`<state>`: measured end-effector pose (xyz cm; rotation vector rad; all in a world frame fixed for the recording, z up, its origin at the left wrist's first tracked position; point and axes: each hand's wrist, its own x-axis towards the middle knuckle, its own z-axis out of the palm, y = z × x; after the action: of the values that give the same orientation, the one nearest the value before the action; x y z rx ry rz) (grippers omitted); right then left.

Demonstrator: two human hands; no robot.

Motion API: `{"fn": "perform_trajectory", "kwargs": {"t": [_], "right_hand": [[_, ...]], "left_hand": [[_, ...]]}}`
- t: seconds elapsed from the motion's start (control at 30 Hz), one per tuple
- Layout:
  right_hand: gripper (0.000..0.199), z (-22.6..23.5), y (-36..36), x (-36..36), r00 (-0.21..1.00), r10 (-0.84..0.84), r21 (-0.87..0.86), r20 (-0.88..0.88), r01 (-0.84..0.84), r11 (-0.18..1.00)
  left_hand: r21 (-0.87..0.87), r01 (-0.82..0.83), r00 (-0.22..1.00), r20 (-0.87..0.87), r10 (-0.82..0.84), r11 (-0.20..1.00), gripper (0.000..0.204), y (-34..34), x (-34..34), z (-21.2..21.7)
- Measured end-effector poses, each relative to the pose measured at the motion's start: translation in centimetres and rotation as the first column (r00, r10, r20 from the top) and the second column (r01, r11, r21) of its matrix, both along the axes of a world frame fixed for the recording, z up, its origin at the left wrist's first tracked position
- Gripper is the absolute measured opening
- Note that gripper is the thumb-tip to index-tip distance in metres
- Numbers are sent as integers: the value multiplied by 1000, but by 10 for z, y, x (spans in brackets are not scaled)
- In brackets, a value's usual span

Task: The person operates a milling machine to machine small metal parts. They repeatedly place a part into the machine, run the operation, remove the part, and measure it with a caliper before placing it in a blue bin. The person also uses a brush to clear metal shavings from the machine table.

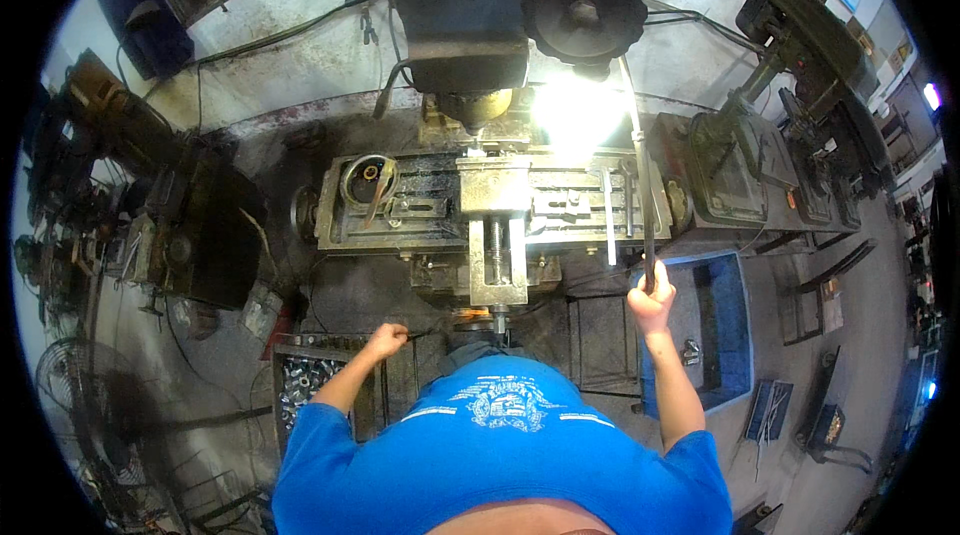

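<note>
My right hand [652, 303] is wrapped round the lower end of a long lever [645, 185], which runs up toward the head of a milling or drilling machine [455, 5]. My left hand [385, 340] is closed, held low in front of the machine, near a tray of small metal parts [308, 380]; what its fingers hold, if anything, is too small to tell. Between my hands, a metal vise [495, 197] sits on the slotted machine table [420, 227], under the spindle [475, 113]. No workpiece can be made out in its jaws.
A handwheel ring [352, 167] lies at the table's left, and a flat bar [610, 220] toward its right. A blue bin [738, 335] with few metal parts stands beyond my right arm. Other machines stand left and right [715, 170]. A bright lamp [580, 115] glares behind the table.
</note>
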<state>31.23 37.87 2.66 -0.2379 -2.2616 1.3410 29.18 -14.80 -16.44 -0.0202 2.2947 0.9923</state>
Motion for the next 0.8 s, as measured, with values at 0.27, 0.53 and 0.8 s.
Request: {"fn": "perform_trajectory", "kwargs": {"t": [0.27,0.53,0.8], "right_hand": [[27,-80,14,-70,988,-136,145,-73,146,979],[35,-4,-1,-2,998,-44,12,34,43,999],[92,213,16,156,832,1,-279,-554,-187,942]], "left_hand": [[-404,357,867,-193,-459,842,29,12,-43,128],[324,238,918,-382,-104,916,32,80,-137,165],[646,-126,879,-278,387,752,29,155,-248,160]]}}
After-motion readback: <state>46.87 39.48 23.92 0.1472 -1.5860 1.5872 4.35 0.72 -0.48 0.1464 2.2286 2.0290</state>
